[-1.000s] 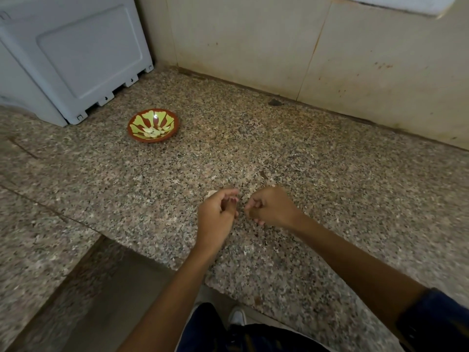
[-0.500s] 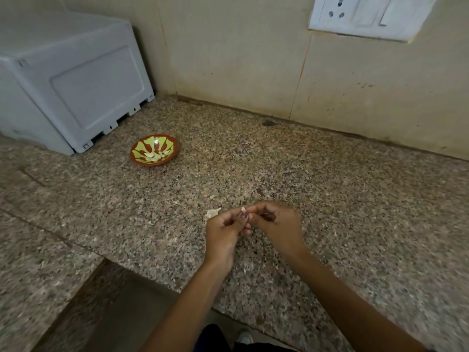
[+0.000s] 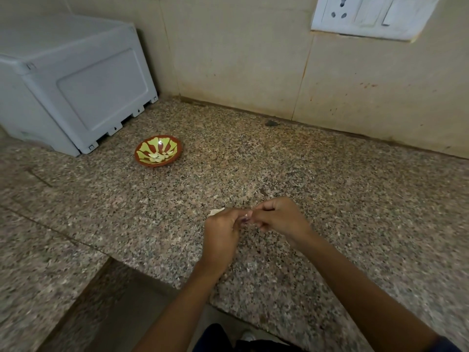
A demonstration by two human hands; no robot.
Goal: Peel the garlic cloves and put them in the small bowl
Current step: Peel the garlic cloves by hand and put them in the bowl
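Since the earlier frame the two hands have closed the gap between them and now meet fingertip to fingertip over the worktop (image 3: 330,199), where a second ago they sat as separate fists. The left hand (image 3: 223,232) curls its fingers round a small garlic clove (image 3: 245,217), of which only a pale and purplish sliver shows between the knuckles. The right hand (image 3: 276,217) pinches at the same clove from the other side, finger and thumb drawn narrow, judged to be pulling skin from it. Both wrists are bent inward, forearms converging from the near edge, hands held just above the stone rather than resting on it. A scrap of pale peel (image 3: 215,212) lies on the worktop just beyond the left hand. The small bowl (image 3: 158,151) stands well apart to the left, near the grey appliance (image 3: 76,92), with peeled cloves (image 3: 158,156) lying in it. Placement suggests peeling is done close to the body and each clove is carried across afterwards.
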